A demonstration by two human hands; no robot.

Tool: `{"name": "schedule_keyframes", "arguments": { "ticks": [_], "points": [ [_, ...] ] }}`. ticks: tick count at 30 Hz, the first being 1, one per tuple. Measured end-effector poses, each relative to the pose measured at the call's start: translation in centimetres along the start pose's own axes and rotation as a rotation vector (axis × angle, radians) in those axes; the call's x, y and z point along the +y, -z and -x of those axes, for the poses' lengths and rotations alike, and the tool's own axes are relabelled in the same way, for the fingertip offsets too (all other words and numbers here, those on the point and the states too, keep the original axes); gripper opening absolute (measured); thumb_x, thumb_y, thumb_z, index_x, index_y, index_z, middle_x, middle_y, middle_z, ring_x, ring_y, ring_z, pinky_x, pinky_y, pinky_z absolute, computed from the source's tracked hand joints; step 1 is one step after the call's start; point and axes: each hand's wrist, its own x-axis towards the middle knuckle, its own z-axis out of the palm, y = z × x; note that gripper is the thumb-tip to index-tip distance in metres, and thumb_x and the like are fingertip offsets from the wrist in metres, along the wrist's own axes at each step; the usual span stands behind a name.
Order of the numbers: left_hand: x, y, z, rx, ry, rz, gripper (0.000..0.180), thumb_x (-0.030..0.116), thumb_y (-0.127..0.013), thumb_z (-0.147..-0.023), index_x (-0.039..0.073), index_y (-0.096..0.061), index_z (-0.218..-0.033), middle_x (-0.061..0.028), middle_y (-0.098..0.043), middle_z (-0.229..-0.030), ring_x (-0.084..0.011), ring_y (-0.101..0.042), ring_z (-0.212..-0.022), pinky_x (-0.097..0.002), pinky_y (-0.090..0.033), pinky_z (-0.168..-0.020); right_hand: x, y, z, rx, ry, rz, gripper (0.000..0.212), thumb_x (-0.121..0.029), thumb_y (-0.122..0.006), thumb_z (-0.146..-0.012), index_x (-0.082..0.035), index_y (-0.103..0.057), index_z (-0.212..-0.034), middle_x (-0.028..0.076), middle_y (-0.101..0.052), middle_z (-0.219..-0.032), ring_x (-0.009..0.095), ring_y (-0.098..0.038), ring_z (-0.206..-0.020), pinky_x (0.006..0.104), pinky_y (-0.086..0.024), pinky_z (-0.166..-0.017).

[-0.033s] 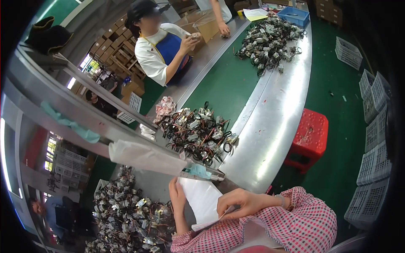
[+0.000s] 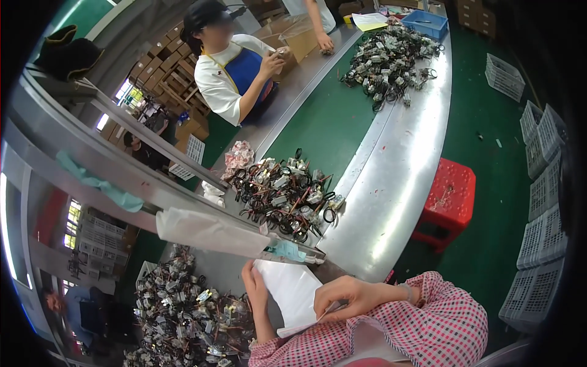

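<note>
A smooth white sheet [image 2: 288, 292] lies slantwise between my two hands; whether it is paper or thin plastic, I cannot tell. My left hand [image 2: 255, 287] holds its left edge, fingers closed along the border. At its near right corner, my right hand [image 2: 345, 298] pinches the edge between thumb and curled fingers. Close by on the left spreads a heap of small silvery parts with dark wires [image 2: 189, 312]. A translucent white plastic bag [image 2: 208, 232] hangs over the metal rail just beyond the sheet.
Beyond the rail [image 2: 116, 177], another heap of wired parts [image 2: 284, 192] lies on the green belt [image 2: 318, 134]. A far heap [image 2: 391, 61] sits by a blue bin [image 2: 426, 24]. Across the belt, a person [image 2: 226, 73] holds a small item. A red stool [image 2: 449, 196] and white crates [image 2: 538, 238] stand right.
</note>
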Motion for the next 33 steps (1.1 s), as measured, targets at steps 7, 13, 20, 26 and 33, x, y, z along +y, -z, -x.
{"name": "schedule_keyframes", "arguments": {
  "ticks": [7, 13, 20, 26, 33],
  "points": [
    [0.0, 0.4, 4.8, 0.171, 0.279, 0.291, 0.020, 0.000, -0.044, -0.083, -0.002, -0.045, -0.103, -0.0103, -0.051, -0.101, -0.0181, -0.050, -0.095, -0.0289, -0.037, -0.088, -0.2, -0.5, 0.3, 0.059, 0.084, -0.029, 0.010, -0.005, -0.062, -0.081, 0.002, -0.059, -0.087, 0.009, -0.059, -0.082, 0.020, -0.058, -0.074, 0.0293, -0.046, -0.064],
    [0.3, 1.8, 5.1, 0.413, 0.200, 0.243, 0.024, 0.003, -0.045, -0.084, 0.000, -0.047, -0.108, -0.0062, -0.050, -0.103, -0.0158, -0.050, -0.096, -0.0280, -0.039, -0.087, 0.6, -0.8, -0.4, 0.173, 0.061, 0.106, 0.011, -0.005, -0.066, -0.075, -0.001, -0.060, -0.083, 0.008, -0.060, -0.079, 0.020, -0.058, -0.070, 0.0296, -0.046, -0.063],
    [14.2, 5.9, 1.5, -0.065, -0.228, 0.738, 0.063, 0.049, -0.031, -0.091, -0.009, -0.055, -0.097, -0.0164, -0.060, -0.094, -0.0244, -0.056, -0.093, -0.0361, -0.038, -0.088, -0.3, 0.0, -4.1, 0.292, 0.153, 0.296, 0.010, 0.002, -0.068, -0.069, 0.001, -0.060, -0.076, 0.010, -0.061, -0.073, 0.020, -0.059, -0.067, 0.0284, -0.046, -0.061],
    [15.0, 4.6, 1.8, -0.079, -0.200, 0.588, 0.028, 0.019, -0.062, -0.082, -0.006, -0.055, -0.091, -0.0115, -0.060, -0.090, -0.0192, -0.056, -0.084, -0.0328, -0.041, -0.082, 0.6, -0.4, -5.2, 0.357, 0.160, 0.266, 0.009, 0.003, -0.067, -0.069, 0.002, -0.060, -0.076, 0.010, -0.061, -0.074, 0.018, -0.057, -0.067, 0.0271, -0.044, -0.060],
    [16.2, 3.8, 1.7, -0.075, -0.285, 0.823, 0.014, -0.002, -0.065, -0.074, 0.000, -0.053, -0.082, -0.0071, -0.055, -0.079, -0.0163, -0.052, -0.077, -0.0263, -0.041, -0.070, 0.6, -1.2, -4.9, 0.393, 0.106, 0.077, 0.011, 0.001, -0.068, -0.071, 0.003, -0.061, -0.079, 0.011, -0.061, -0.077, 0.017, -0.058, -0.072, 0.0259, -0.044, -0.064]
  ]
}}
